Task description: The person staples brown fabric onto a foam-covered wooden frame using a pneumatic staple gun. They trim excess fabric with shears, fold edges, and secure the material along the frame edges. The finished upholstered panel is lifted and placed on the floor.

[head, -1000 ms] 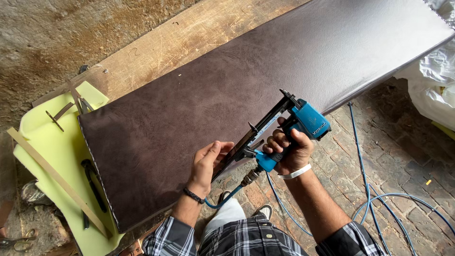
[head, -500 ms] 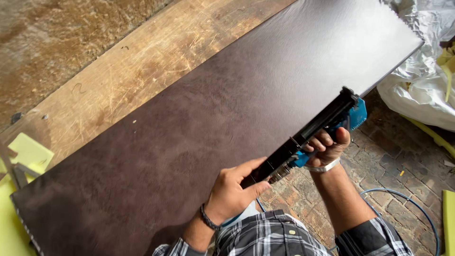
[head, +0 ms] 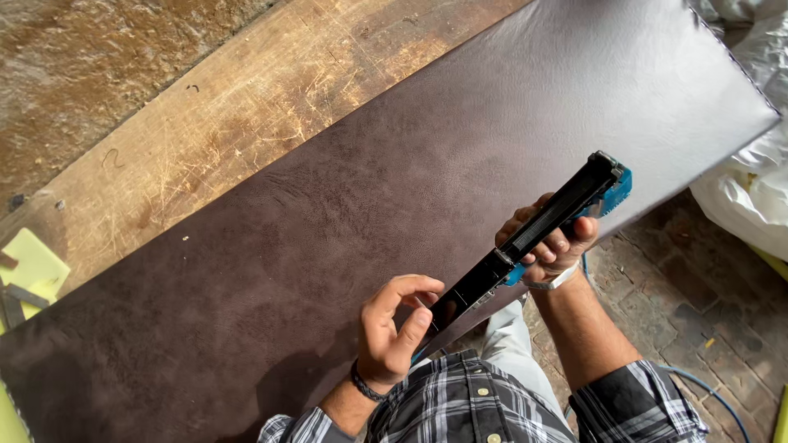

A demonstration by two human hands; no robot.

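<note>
The right hand [head: 552, 239] was closed around the blue grip of a stapler [head: 533, 238], its fingers [head: 566, 244] wrapped fully about the handle. The stapler was held in the air above the near edge of a dark brown panel [head: 394, 205], its long black magazine slanting from the blue body at upper right down toward lower left. The left hand [head: 392, 328] was at the lower end of that magazine: the thumb and forefinger were bent toward each other and met the black tip, while the other fingers curled loosely and held nothing else. Whether the left hand pinched the tip or only touched it could not be told.

The panel, covered in leather-like material, lay slantwise across a scratched wooden counter [head: 246, 123] and took up most of the view. A dark band [head: 364, 384] sat on the left wrist and a pale one [head: 552, 281] on the right. The person wore a plaid shirt [head: 476, 406].

A blue hose [head: 706, 390] ran over the brick floor [head: 657, 303] at lower right. White plastic sheeting [head: 747, 197] lay bunched beyond the panel's right end. A yellow-green piece [head: 29, 262] showed at the left edge, just beside the panel's far corner.
</note>
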